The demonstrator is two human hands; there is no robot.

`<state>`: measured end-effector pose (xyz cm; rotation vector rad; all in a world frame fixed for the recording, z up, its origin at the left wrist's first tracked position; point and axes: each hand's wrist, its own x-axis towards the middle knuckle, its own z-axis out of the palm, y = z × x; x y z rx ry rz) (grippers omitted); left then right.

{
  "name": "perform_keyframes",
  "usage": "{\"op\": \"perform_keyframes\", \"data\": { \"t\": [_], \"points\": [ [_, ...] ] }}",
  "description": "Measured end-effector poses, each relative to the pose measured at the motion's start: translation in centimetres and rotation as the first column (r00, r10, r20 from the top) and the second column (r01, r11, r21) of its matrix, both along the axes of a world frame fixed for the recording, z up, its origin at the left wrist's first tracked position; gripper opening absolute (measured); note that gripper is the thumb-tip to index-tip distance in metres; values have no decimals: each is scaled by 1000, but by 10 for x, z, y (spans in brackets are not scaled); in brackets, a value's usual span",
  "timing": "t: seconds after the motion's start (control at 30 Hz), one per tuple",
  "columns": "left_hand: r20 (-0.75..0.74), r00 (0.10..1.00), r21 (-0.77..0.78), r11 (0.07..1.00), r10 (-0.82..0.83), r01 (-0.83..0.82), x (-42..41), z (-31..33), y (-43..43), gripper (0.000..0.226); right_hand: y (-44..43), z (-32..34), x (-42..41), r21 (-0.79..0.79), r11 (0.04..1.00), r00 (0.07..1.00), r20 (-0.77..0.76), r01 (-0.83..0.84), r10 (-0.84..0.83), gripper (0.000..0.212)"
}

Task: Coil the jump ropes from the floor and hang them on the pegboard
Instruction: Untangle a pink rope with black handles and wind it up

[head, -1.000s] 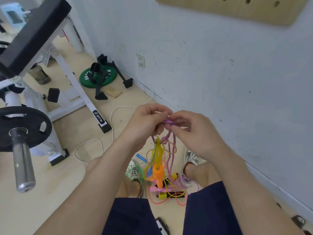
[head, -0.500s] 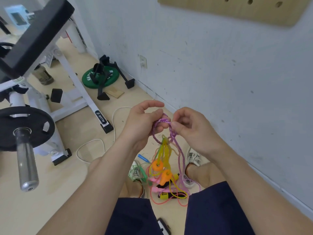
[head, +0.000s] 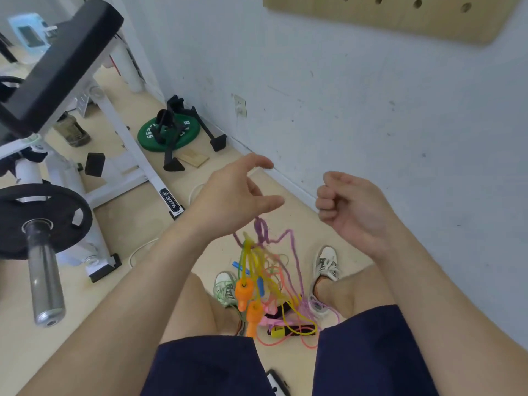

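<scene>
A tangle of jump ropes (head: pixel 258 261) in purple, yellow and pink, with two orange handles (head: pixel 247 298), hangs in the air between my knees. Its purple top strand meets the underside of my left hand (head: pixel 231 195). That hand's index finger and thumb are spread, and the lower fingers carrying the strand are hidden. My right hand (head: pixel 348 204) is curled into a fist to the right, apart from the ropes, with nothing visible in it. More rope and a yellow-black handle (head: pixel 278 330) lie on the floor. The wooden pegboard (head: pixel 400 15) hangs on the wall at the top.
A white weight bench (head: pixel 57 61) and a barbell with a black plate (head: pixel 43 221) fill the left. A green plate (head: pixel 168 132) and black stands lie by the wall. A white cable (head: pixel 143 247) runs across the floor. My shoes (head: pixel 325 264) flank the ropes.
My hands have pulled apart from the purple knot. The right hand let go and moved right as a fist, while the left thumb and index opened. The bundle sagged lower and to the left.
</scene>
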<state>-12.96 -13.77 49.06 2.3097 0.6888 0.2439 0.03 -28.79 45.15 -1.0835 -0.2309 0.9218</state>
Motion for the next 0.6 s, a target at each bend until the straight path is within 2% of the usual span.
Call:
{"op": "perform_keyframes", "data": {
  "t": [0.07,0.13,0.17,0.23,0.27,0.33,0.37,0.43,0.5,0.57,0.6],
  "points": [
    [6,1000,-103,995,-20,21,-3,3,6,16,-7,4,7,-96,994,992,109,-54,64,20],
    [83,997,-284,959,-2,25,-5,0,6,5,-4,3,-1,-249,951,911,322,-182,258,14],
    [120,993,-336,941,6,35,-4,-1,5,5,0,1,-9,-304,918,847,387,-256,364,11],
    [195,981,-394,914,-21,98,-3,0,0,10,12,-7,-28,-360,869,755,447,-339,479,22],
    [236,971,-417,898,-40,138,-3,3,-3,13,18,-12,-35,-365,864,730,474,-346,492,25],
    [307,949,-408,890,-75,203,-2,13,-6,21,27,-17,-45,-379,875,687,549,-303,475,14],
    [329,940,-363,906,-95,219,-3,19,-6,25,30,-16,-46,-398,878,662,586,-267,467,11],
    [326,937,-223,954,-122,202,-4,26,-2,35,30,-18,-40,-454,878,591,670,-153,450,22],
    [252,959,-8,991,-129,135,-5,21,4,41,25,-19,-28,-523,852,487,741,-14,463,31],
    [138,979,284,953,-148,104,-8,7,7,42,19,-18,-17,-564,822,445,758,80,476,36],
    [125,981,373,924,-145,89,-9,-3,8,40,16,-16,-13,-574,813,449,754,97,479,36]
  ]
}}
